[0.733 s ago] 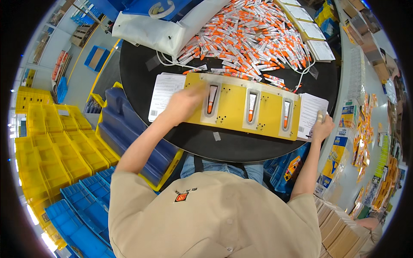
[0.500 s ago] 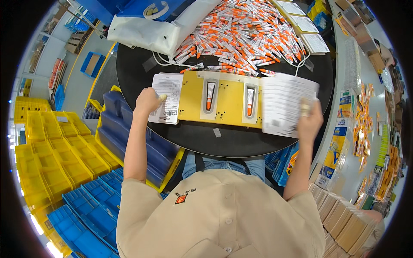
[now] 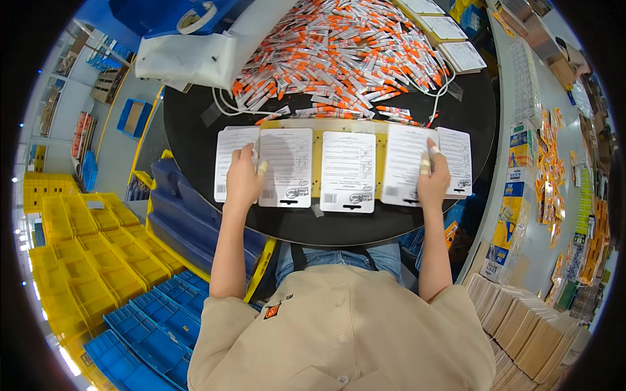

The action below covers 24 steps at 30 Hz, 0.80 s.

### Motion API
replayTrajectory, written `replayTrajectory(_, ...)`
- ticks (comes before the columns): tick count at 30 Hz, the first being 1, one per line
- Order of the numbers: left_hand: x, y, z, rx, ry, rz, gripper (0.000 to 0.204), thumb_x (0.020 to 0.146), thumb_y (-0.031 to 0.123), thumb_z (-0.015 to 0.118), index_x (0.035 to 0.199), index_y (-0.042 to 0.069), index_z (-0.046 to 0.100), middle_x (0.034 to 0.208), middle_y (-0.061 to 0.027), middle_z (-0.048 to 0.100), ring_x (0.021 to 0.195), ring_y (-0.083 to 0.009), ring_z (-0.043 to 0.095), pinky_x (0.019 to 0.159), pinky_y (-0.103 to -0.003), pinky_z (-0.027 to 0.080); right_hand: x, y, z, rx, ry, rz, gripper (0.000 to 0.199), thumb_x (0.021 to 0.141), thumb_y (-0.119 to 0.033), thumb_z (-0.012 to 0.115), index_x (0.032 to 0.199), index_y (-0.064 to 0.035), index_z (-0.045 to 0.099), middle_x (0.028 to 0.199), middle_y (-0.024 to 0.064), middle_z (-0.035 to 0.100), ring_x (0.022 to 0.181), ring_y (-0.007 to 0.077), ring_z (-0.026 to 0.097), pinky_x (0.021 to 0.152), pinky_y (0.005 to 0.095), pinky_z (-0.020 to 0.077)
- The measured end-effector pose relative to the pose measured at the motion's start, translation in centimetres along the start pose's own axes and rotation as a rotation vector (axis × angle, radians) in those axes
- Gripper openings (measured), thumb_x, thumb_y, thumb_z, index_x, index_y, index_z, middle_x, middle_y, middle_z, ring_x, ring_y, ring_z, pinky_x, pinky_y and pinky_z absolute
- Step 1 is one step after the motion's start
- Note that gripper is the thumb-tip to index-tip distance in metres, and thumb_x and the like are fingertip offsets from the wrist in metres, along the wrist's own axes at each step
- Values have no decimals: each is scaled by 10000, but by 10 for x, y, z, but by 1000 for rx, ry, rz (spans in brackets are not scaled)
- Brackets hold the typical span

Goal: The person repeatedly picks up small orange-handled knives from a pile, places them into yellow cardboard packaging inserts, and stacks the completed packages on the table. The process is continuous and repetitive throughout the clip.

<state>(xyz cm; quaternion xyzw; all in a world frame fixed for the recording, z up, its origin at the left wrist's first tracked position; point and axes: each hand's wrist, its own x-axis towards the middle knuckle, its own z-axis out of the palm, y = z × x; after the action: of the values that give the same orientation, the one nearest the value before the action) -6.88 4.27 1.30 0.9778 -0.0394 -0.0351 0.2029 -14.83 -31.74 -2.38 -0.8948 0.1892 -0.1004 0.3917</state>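
Observation:
Printed white backing cards with hang slots lie across a yellow fixture plate on the round black table. My left hand rests where the left card stack meets a white card. Its fingers lie on the stack and its thumb, wrapped at the tip, reaches the card edge. My right hand has thumb and fingers at the right edge of another card, beside the right card stack. A middle card lies untouched on the plate. The plate's recesses are hidden beneath the cards.
A large heap of small white tubes with orange caps covers the table's far side, with a white cable beside it. More card stacks stand at the far right. Yellow bins and blue bins fill the left.
Both hands have moved inward. Cards now cover the two recesses where tubes were showing, and a middle card has appeared. The right hand's card has moved left, exposing the right stack.

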Motion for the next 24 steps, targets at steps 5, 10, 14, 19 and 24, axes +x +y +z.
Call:
replayTrajectory(5,1,25,24,194,-229,242,827,759,441,697,1456,279,282,1488,-267,196,788,-382,659,710,-413,542,-5,11,17,-732,-26,-107,556,816,-153,576,1358,-100,464,1434,178,326,1382,422,172,1062,644,129)
replayTrajectory(10,16,31,23,312,-353,263,795,762,448,687,1444,284,312,1468,-316,186,732,-379,664,637,-397,550,52,72,-17,-586,135,-37,363,903,-220,503,1260,-164,527,1364,229,380,1306,415,318,997,614,292)
replayTrajectory(14,7,57,23,191,-235,186,727,789,415,670,1424,253,355,1470,-310,190,730,-370,665,626,-396,548,116,196,-80,-273,384,645,555,948,-477,386,1248,-33,529,1267,235,511,1118,426,522,926,490,421)
replayTrajectory(19,-26,117,50,160,-567,520,671,839,390,619,1416,165,361,1502,-248,176,828,-360,661,686,-437,537,104,283,-73,-316,383,692,736,963,-534,232,1045,90,613,1059,304,610,1042,463,552,893,505,428)
replayTrajectory(24,-3,79,44,241,-469,390,553,873,292,560,1381,140,405,1495,-197,247,869,-365,654,733,-438,528,8,227,-27,-180,506,660,668,978,-473,274,981,114,593,999,339,599,978,491,549,838,510,439)
